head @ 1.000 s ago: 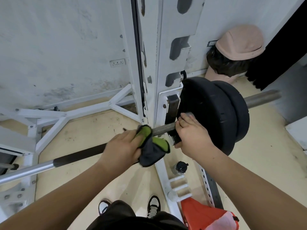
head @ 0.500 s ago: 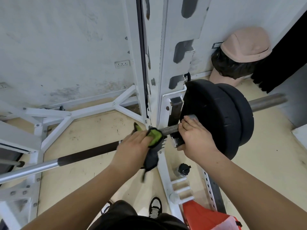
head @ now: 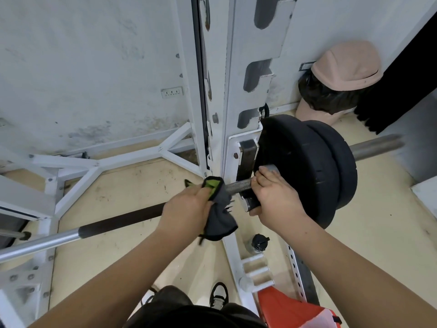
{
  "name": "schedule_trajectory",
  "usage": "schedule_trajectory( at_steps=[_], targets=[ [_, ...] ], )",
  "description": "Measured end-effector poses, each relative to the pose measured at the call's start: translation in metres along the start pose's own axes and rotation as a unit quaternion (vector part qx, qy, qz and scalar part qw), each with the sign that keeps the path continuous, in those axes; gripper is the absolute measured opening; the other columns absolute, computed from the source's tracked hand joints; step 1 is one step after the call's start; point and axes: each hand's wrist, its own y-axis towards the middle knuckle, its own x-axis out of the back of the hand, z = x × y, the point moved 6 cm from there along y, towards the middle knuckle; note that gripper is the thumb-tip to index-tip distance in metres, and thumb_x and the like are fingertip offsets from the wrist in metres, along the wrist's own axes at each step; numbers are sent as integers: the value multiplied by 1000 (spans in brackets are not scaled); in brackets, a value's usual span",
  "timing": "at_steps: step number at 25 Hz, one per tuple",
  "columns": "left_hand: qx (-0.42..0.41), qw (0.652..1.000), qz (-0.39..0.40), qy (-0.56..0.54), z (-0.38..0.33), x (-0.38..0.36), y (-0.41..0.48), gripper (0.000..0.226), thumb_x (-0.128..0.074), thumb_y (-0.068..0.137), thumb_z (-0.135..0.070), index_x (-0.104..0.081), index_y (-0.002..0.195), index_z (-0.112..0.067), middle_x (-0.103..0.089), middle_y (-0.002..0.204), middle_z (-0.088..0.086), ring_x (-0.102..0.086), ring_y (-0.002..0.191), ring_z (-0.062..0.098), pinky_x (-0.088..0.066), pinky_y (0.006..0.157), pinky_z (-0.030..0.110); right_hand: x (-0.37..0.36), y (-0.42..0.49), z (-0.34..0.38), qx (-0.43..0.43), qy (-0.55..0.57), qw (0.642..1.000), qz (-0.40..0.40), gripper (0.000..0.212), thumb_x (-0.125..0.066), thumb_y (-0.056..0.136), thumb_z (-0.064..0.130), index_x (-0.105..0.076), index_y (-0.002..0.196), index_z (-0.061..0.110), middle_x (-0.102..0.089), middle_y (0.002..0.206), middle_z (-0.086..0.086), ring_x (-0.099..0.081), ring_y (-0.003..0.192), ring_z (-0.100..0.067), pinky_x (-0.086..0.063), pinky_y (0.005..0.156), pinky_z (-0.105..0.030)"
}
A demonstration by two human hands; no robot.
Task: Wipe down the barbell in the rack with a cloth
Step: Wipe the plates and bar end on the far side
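The barbell [head: 123,220] lies across the white rack [head: 238,95], slanting from lower left to upper right, with two black plates [head: 305,169] on its right end. My left hand [head: 186,209] grips a grey and green cloth [head: 218,211] wrapped round the bar just left of the rack upright. A loose grey end of the cloth hangs below the bar. My right hand [head: 276,197] holds the bar's collar right beside the inner plate. A short knurled stretch of bar shows between my two hands.
White rack base struts [head: 99,162] cross the beige floor on the left. A pink bin [head: 340,84] with a black liner stands against the wall. A dark bottle [head: 259,242] and an orange bag [head: 295,311] sit by the rack's foot near my shoes.
My left hand and the cloth have slid right along the bar, closer to the rack upright and my right hand. The right hand stays on the collar.
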Motion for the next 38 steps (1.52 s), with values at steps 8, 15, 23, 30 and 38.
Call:
schedule_trajectory(
  at_steps=[8, 15, 23, 30, 38],
  targets=[
    [40, 994, 95, -35, -45, -12, 52, 22, -44, 106, -34, -54, 103, -16, -67, 96, 11, -64, 90, 36, -40, 65, 36, 4, 0, 1, -13, -11, 1000, 2, 83, -69, 85, 37, -34, 154, 7, -30, 162, -10, -10, 155, -22, -3, 124, -35],
    [160, 979, 122, -20, 23, 7, 45, 30, -44, 104, -40, -60, 92, -18, -67, 92, 9, -63, 88, 31, -42, 68, 34, 3, 0, 3, -7, -13, 999, 38, 90, -67, 89, 49, -26, 157, 8, -22, 165, -9, -3, 155, -21, -4, 126, -39],
    [42, 998, -21, -36, -9, 11, 58, 25, -60, 98, -41, -60, 109, -19, -55, 110, 1, -54, 101, 22, -52, 72, 39, 3, -1, 3, -15, -9, 999, 31, 89, -67, 89, 49, -27, 157, 7, -24, 165, -10, -4, 155, -22, -2, 126, -38],
    [-62, 990, 72, 100, -22, -17, 20, 75, -53, 88, -70, -49, 138, -13, -58, 126, 5, -50, 123, 29, -55, 89, 42, 4, 0, 3, -5, -8, 999, 33, 89, -68, 88, 49, -29, 156, 8, -23, 165, -10, -4, 155, -22, -2, 125, -37],
    [-43, 994, 83, 56, -6, -9, 21, 38, -66, 93, -31, -52, 128, -22, -59, 122, -1, -52, 117, 25, -55, 77, 42, 3, -1, 2, -10, -6, 1000, 26, 86, -66, 89, 49, -29, 156, 9, -25, 165, -8, -5, 155, -21, -4, 126, -37]
  ],
)
